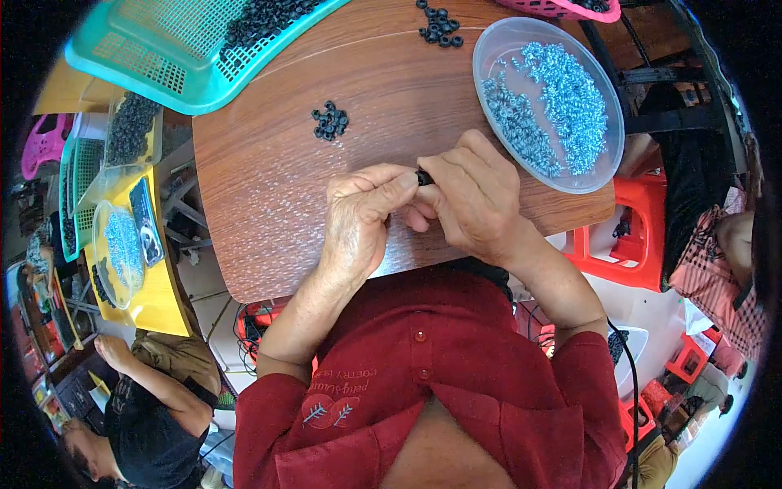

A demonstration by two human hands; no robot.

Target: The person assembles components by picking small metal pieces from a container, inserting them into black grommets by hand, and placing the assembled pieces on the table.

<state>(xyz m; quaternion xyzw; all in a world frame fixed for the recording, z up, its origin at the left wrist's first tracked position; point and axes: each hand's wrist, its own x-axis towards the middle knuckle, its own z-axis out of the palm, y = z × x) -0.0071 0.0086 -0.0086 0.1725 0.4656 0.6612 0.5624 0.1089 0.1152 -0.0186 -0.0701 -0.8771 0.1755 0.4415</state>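
Over the near part of the table, my left hand (pixel 362 208) pinches a small black ring-like part (pixel 423 177) between thumb and fingers. My right hand (pixel 479 189) meets it from the other side, its fingers closed at the same part. Whether a smaller piece sits inside the right fingertips is hidden. Just beyond my left hand lies a small pile of black ring-like parts (pixel 330 122). To the right of my right hand, a round clear plastic tray (pixel 521 155) holds many small shiny blue-silver metal pieces (pixel 574 106).
A teal plastic basket (pixel 147 85) with black parts overhangs the table (pixel 269 204) at far left. More black parts (pixel 441 28) lie at the far edge, near a pink basket (pixel 562 6). A red stool (pixel 639 232) stands right. Another person (pixel 155 416) sits at left beside a yellow table (pixel 163 301).
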